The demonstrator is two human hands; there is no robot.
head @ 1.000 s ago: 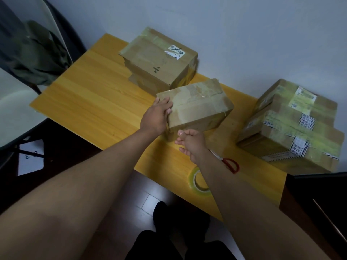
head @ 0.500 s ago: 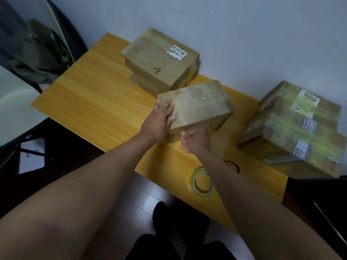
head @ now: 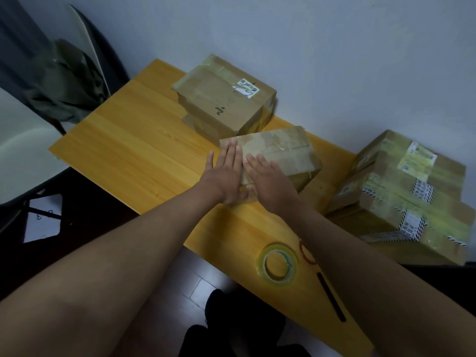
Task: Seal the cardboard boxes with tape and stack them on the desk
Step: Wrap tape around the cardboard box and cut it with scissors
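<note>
Yellow wooden desk (head: 134, 150) against wall. Directly on it: stacked boxes at back (head: 224, 104), taped box (head: 280, 153) mid-desk, stacked boxes at right (head: 412, 202), tape roll (head: 279, 264) and red-handled scissors (head: 306, 251) near front edge

Middle box (head: 280, 150): near end hidden under the left hand (head: 226, 173) and right hand (head: 268, 181).
Scissors (head: 306, 251): only a red handle loop shows beside the right forearm.
Stacked boxes at right (head: 412, 197): motion-blurred, labels unreadable.
Chair (head: 23, 150): cut off by the left edge.
Far box label (head: 246, 89): print too small to read.
</note>
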